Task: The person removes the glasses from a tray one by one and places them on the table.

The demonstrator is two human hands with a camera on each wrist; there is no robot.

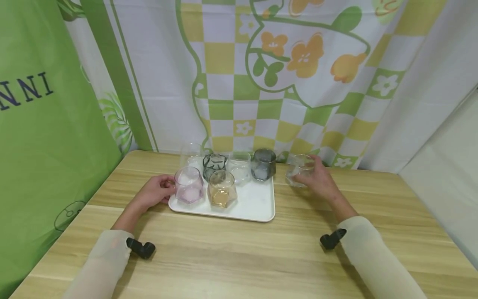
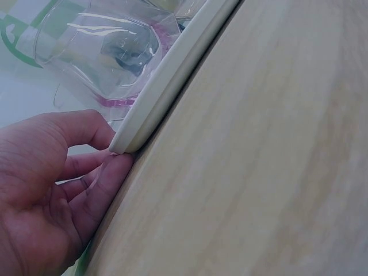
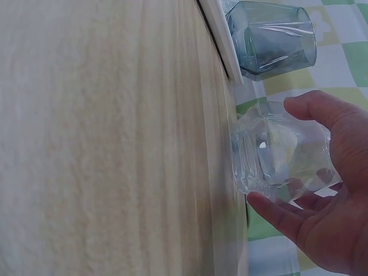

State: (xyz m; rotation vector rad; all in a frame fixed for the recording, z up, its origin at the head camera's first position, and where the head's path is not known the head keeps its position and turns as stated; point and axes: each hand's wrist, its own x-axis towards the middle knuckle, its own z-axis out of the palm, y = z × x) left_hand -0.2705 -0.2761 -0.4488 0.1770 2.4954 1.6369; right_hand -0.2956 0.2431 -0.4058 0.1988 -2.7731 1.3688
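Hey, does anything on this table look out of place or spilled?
Nothing is spilled or broken. One clear glass stands on the wooden table, off the white tray that holds the other six, with the right hand around it.

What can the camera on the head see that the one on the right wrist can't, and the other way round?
Only the head view shows the left hand at the corner of the white tray, with the pink glass and amber glass on it. Only the right wrist view shows closely how the fingers wrap the clear glass standing on the table. Both show the right hand, that clear glass and the grey glass.
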